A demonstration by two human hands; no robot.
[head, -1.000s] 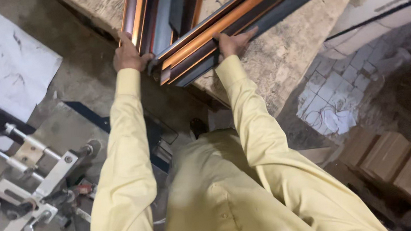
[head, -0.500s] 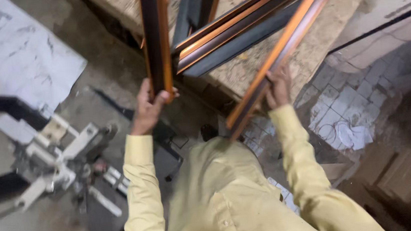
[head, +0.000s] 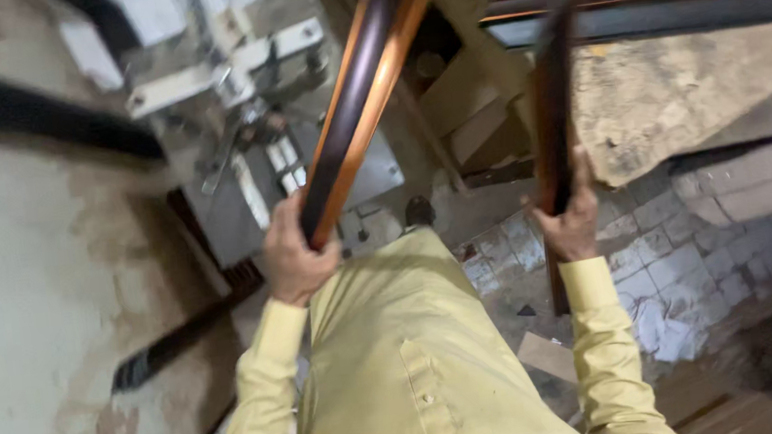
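Profiles (head: pixel 365 96) now lifted apart, hands (head: pixel 291 254) lower.

Person in a pale yellow shirt

The person is wearing a long-sleeved, pale yellow shirt with small buttons running down the front; the cuffs are closing at both wrists, and the left hand (head: pixel 291 254) and right hand (head: pixel 571 223) are showing bare.

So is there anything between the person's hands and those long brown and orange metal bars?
Nothing visible. The left hand is wrapped directly around one long brown and orange metal bar, and the right hand grips the lower part of a second, darker bar. Both hands are bare.
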